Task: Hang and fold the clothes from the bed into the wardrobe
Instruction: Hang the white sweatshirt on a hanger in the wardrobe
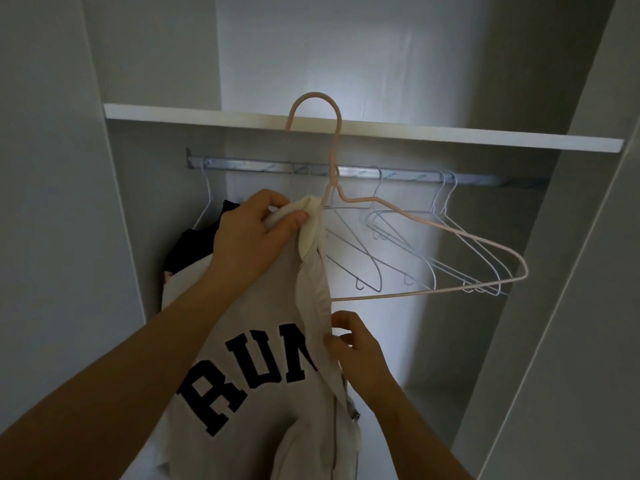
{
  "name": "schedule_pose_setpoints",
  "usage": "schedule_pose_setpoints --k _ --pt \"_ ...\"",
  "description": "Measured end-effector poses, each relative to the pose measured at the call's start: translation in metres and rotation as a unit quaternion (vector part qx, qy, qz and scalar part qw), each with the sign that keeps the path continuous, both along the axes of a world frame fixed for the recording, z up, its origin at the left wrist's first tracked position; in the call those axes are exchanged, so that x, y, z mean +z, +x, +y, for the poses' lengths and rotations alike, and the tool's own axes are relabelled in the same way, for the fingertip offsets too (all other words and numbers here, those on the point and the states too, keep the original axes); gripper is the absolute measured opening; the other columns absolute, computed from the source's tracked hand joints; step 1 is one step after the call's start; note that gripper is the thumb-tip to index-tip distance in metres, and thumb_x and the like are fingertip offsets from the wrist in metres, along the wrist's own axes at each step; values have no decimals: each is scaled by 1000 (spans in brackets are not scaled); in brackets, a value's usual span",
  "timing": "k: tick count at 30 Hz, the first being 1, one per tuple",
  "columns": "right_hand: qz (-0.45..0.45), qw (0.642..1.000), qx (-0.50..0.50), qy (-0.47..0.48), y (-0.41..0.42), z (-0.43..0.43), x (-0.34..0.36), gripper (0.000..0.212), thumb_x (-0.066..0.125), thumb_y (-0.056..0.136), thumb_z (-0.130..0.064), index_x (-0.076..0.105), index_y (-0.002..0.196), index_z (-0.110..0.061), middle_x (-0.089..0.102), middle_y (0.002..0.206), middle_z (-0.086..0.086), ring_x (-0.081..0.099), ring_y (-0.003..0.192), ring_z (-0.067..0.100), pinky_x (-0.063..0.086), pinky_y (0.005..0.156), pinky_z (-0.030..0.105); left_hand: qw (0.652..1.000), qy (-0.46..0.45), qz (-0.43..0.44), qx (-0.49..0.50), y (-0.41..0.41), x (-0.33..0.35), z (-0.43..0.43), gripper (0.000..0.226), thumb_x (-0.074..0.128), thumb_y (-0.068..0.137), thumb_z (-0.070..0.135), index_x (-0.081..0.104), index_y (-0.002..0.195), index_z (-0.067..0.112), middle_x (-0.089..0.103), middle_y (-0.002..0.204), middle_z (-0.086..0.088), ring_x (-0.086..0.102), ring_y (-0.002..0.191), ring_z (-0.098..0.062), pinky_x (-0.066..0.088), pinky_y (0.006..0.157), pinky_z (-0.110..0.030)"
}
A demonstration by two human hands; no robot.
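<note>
My left hand (249, 233) grips the sweatshirt (256, 341) collar at the pink hanger (450, 233); my right hand (356, 348) pinches its zip edge; open room lies at frame right.

Head view, close, facing wardrobe (519, 64)

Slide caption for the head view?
Left hand pinches the collar of a grey sweatshirt over a pink hanger; right hand pinches its edge, before the wardrobe rail.

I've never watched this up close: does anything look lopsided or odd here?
The grey sweatshirt hangs bunched on one arm of the pink hanger, where the left hand grips it; the other arm sticks out bare, so it looks lopsided.
</note>
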State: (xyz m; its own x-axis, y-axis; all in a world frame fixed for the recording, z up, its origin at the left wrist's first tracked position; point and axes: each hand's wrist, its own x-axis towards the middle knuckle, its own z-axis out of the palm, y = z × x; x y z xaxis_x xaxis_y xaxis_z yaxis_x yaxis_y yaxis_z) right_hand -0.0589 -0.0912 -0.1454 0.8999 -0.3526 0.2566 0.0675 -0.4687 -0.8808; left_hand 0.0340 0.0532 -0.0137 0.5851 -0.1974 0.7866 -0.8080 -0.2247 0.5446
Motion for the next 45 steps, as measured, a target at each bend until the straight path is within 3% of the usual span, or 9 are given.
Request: schedule_pose_setpoints --k 3,8,17,20,25,33,39,42,45 --pt "-5 998 8 63 3 3 -2 18 42 98 -20 48 114 -26 56 117 -6 56 108 15 47 90 22 1000 4 -9 -10 -1 3 2 16 67 83 34 52 77 36 54 68 15 52 62 6 39 59 -8" --pt "-7 999 31 36 11 5 4 23 50 94 -33 44 115 -38 55 118 -9 61 97 12 47 80 15 1000 8 -3 -13 -5 8 3 20 66 82 36 50 72 42 52 63 15 51 59 13 35 53 -2" --pt "130 982 22 -137 23 4 -8 26 45 96 -16 59 115 -5 64 116 10 60 104 21 45 86 21 998 -30 5 -47 -5 13 15 20 68 82 24 54 73 35 53 61 12 51 53 8 36 49 -4" --pt "177 976 43 -123 21 3 -17 27 44 96 -15 59 108 4 63 110 17 58 90 19 47 86 29 998 -41 3 -44 -2 18 29 20 68 83 21 55 73 34 50 56 8 48 48 5 34 46 -4" --pt "137 990 33 0 20 0 -16 15 35 100 -21 48 104 -15 54 100 2 52 88 12 45 78 23 999 -37 14 -30 7 23 56 17 66 83 19 55 72 29 55 67 -12 50 60 -12 40 55 -22" --pt "74 997 29 -16 5 -58 3 19 42 98 -24 51 81 -20 48 58 -6 43 48 3 34 45 10 997 63 15 -49 13 16 83 32 67 80 6 44 59 15 37 54 0 39 45 2 28 45 -7" --pt "107 987 35 -114 -4 -94 25 20 44 97 -23 55 81 -27 55 61 -10 50 55 2 42 61 20 984 174 6 -49 24 4 87 39 71 76 5 40 56 17 37 54 1 38 47 -1 26 47 -10" --pt "118 984 22 -130 -5 -93 34 23 39 99 -25 50 80 -30 54 69 -11 50 59 0 40 58 14 977 210 -28 -35 31 -1 83 41 72 78 9 39 55 18 37 49 6 42 48 0 28 47 -9" --pt "131 978 -9 -165 -6 -92 38 21 32 101 -29 46 85 -29 51 76 -12 49 68 -2 33 54 7 960 264 -88 4 33 -9 75 42 64 80 40 33 56 24 37 47 7 41 45 -4 28 49 -15"
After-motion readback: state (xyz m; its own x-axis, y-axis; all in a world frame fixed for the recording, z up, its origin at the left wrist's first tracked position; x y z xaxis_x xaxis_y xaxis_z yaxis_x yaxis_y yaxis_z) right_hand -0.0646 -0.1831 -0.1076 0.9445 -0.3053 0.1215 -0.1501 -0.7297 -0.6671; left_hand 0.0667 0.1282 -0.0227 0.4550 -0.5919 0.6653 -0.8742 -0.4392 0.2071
